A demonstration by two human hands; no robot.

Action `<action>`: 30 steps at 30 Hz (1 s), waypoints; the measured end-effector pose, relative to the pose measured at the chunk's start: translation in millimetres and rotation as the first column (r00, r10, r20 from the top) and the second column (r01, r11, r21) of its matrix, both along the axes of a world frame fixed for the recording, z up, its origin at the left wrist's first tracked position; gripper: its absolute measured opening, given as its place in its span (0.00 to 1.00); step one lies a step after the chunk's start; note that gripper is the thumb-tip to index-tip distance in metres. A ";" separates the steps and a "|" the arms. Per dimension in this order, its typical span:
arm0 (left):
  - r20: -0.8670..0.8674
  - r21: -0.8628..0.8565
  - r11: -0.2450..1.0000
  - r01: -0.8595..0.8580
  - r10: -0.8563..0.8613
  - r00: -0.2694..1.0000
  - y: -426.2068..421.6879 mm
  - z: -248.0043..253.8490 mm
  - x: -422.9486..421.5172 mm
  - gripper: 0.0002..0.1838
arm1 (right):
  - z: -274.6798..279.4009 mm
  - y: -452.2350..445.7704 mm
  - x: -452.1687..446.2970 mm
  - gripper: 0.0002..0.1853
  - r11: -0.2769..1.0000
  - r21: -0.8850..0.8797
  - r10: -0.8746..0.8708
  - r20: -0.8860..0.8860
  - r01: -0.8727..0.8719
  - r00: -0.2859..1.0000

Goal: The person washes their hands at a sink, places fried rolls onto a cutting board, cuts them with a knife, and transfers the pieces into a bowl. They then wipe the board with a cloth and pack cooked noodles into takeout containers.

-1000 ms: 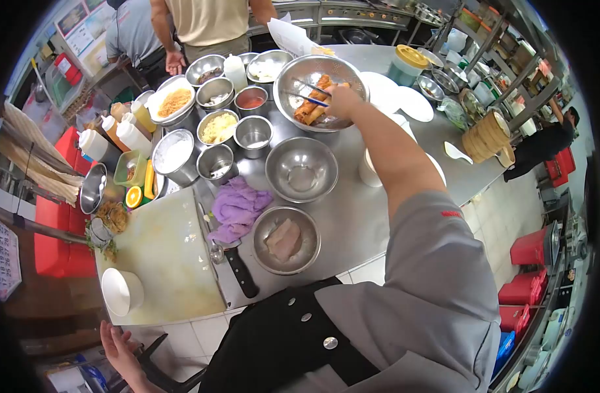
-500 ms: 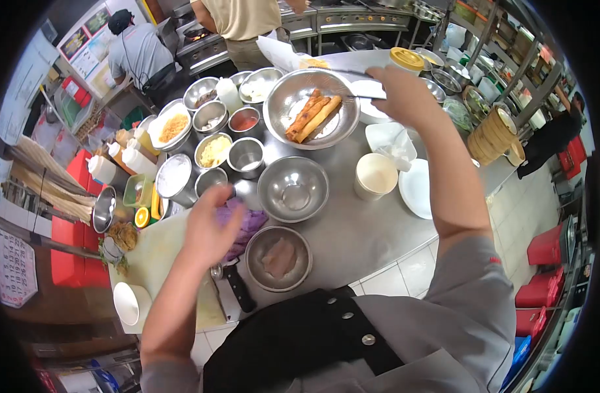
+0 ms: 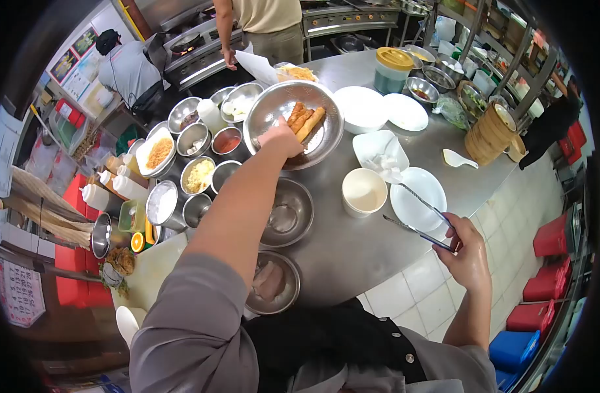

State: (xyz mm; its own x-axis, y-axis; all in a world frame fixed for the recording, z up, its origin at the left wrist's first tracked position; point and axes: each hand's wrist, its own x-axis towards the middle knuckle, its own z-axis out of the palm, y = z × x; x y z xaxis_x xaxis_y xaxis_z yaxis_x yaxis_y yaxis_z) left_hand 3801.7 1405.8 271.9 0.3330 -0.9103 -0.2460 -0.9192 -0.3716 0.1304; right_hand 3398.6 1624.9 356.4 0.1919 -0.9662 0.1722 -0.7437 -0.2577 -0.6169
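My left hand point(image 3: 281, 139) reaches into a large metal bowl point(image 3: 334, 136), at the near left ends of some browned fried rolls point(image 3: 308, 124). Its fingers are curled; what they grip, if anything, is hidden. My right hand point(image 3: 465, 250) holds metal tongs point(image 3: 414, 230), their arms apart with nothing between the tips. The tongs' upper tip hangs over a round white plate point(image 3: 423, 196). Below my left forearm stand a metal mixing bowl point(image 3: 300, 219), partly covered, and a smaller bowl point(image 3: 294, 288) with pale raw meat point(image 3: 270, 281).
A white paper tub point(image 3: 364, 192) and a square white dish point(image 3: 380, 152) stand right of the bowls. Several ingredient containers crowd the left, among them a red sauce pot point(image 3: 226, 141). White bowls point(image 3: 362, 108) and a bamboo steamer point(image 3: 490, 137) sit farther off. Two people stand near the stoves.
My left hand has moved forward from above the purple item into the large bowl. My right hand has come back from beyond the bowl with the tongs, toward the table's near right edge.
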 end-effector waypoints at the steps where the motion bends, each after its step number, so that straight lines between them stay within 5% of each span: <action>1: -0.020 0.021 0.999 -0.025 0.025 0.999 -1.1 2.2 -0.6 0.58 | -1.6 4.1 -3.6 0.32 0.999 0.027 -0.026 0.000 0.026 1.000; 11: -0.090 -0.066 0.997 0.042 -0.048 0.995 18.8 23.8 16.4 0.50 | -9.8 14.1 -3.4 0.34 0.999 0.034 -0.003 0.075 0.000 0.997; 14: -0.295 -0.074 0.997 0.029 -0.050 0.954 54.4 51.2 37.7 0.50 | -14.6 12.8 -2.0 0.35 0.999 0.020 0.041 0.106 -0.043 0.993; 17: -0.274 -0.294 0.955 0.031 -0.115 0.955 134.6 69.5 65.9 0.50 | -20.6 5.1 -1.6 0.35 0.996 0.022 0.076 0.168 -0.081 0.983; 19: -0.459 -0.241 0.968 -0.064 -0.056 0.886 209.0 84.6 82.3 0.48 | -25.7 0.1 4.0 0.35 0.993 0.043 0.096 0.213 -0.108 0.972; 21: -0.352 -0.343 0.937 -0.068 -0.061 0.934 282.4 78.4 101.8 0.48 | -33.5 -6.1 16.4 0.35 0.986 0.041 0.149 0.230 -0.162 0.962; 24: -0.450 -0.276 0.940 -0.201 0.058 0.891 390.1 51.5 132.8 0.47 | -30.6 -10.5 52.7 0.35 0.952 0.079 0.270 0.232 -0.295 0.934; 27: -0.277 -0.082 0.932 -0.354 0.320 0.906 478.7 34.8 147.0 0.48 | -17.4 -8.1 117.9 0.35 0.867 0.116 0.466 0.154 -0.484 0.871; 30: -0.269 -0.024 0.911 -0.412 0.391 0.880 538.1 17.9 164.3 0.47 | -5.1 1.3 205.2 0.35 0.724 0.163 0.652 0.153 -0.670 0.742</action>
State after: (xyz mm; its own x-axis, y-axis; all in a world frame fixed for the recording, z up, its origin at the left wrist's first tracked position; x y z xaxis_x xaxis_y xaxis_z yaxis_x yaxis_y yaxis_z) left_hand 3966.1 1943.9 289.8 0.6098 -0.7318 -0.3044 -0.6255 -0.6802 0.3821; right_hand 3603.8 1626.2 351.3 0.7890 -0.6131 0.0402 -0.3766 -0.5342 -0.7568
